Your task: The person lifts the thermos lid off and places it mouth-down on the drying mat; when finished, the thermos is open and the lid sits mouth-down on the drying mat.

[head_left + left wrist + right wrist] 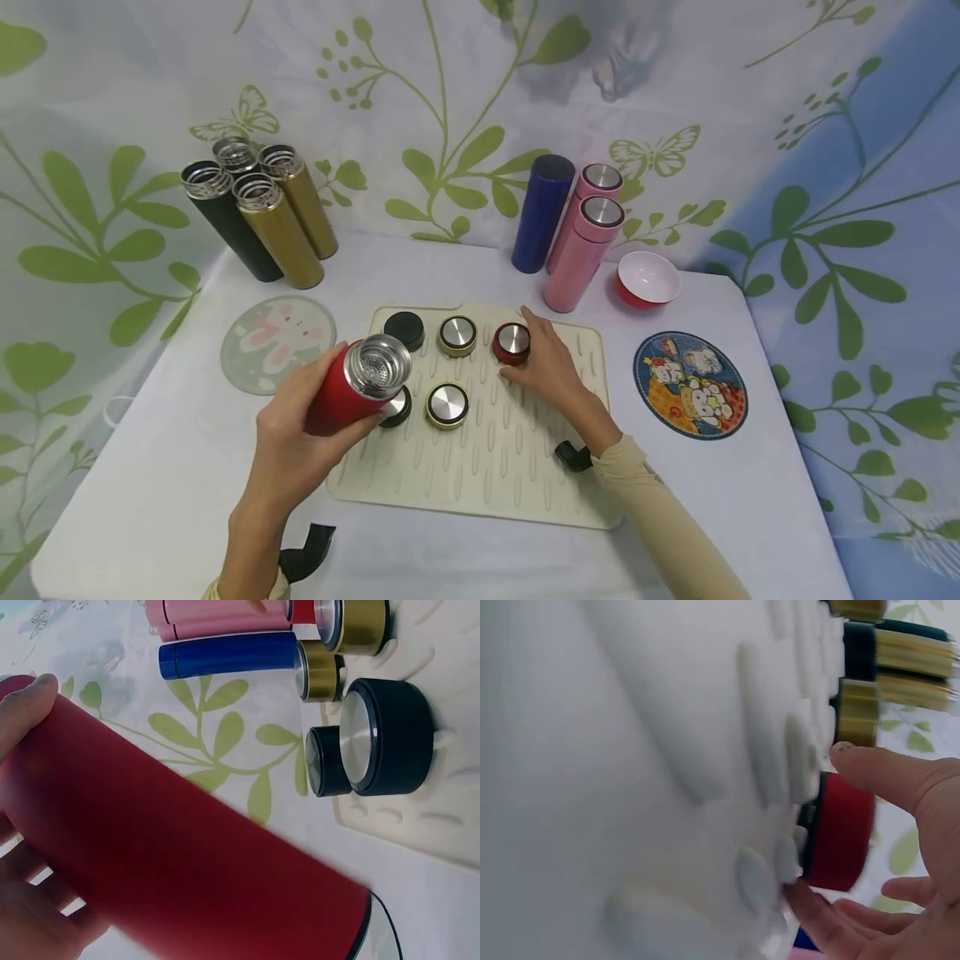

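Observation:
My left hand [288, 446] grips a red thermos bottle [335, 398], its mouth uncovered and showing a steel strainer inside. In the left wrist view the bottle [172, 825] slants across, with the thumb and fingers round it. On the cream mat [517, 467] stands a red lid [513, 343] with a steel top. Around it my right hand [551, 367] spreads its thumb and fingers. From the right wrist view, a gap separates the thumb from the red lid [844, 832]; the fingers are close to its other side. Two gold lids [447, 406] and two black lids [405, 331] sit nearby.
Several uncovered black and gold bottles [296, 242] stand at the back left. A blue bottle [542, 217] and two pink bottles [573, 267] stand at the back right, beside a red-and-white bowl [648, 280]. Round mats, a rabbit one [251, 367] and a cartoon one [690, 387], flank the cream mat.

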### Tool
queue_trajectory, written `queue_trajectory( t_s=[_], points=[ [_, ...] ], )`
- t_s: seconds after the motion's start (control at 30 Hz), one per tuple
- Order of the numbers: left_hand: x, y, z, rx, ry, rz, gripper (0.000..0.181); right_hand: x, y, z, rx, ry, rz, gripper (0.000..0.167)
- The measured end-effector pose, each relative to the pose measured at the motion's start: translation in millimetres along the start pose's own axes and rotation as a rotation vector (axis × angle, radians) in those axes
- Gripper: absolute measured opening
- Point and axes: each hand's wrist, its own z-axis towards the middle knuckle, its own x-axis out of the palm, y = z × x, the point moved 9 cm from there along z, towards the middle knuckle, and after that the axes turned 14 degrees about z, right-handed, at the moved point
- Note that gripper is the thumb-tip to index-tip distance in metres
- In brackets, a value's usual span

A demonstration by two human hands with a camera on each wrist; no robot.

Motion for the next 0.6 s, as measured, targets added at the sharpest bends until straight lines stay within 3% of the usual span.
queue_trajectory(
  t_s=[0.1, 0.3, 0.4, 0.6],
  points=[
    [-1.5, 3.0, 1.2, -0.013, 0.001, 0.009, 0.085, -13.0, 0.7, -18.7, 0.013, -0.024, 0.045, 0.103],
    [-2.5, 5.4, 8.4, -0.033, 0.032, 0.066, 0.096, -32.6, 0.5, -60.2, 0.02, -0.03, 0.026, 0.081],
    [-4.0, 5.2, 16.5, -0.018, 0.041, 0.091, 0.09, -33.5, -0.4, -79.8, 0.027, -0.012, -0.001, 0.071],
    [-11.2, 8.9, 35.5, 0.009, -0.012, 0.117, 0.081, -33.4, -0.3, -118.8, 0.051, -0.014, -0.055, 0.059]
  ],
)
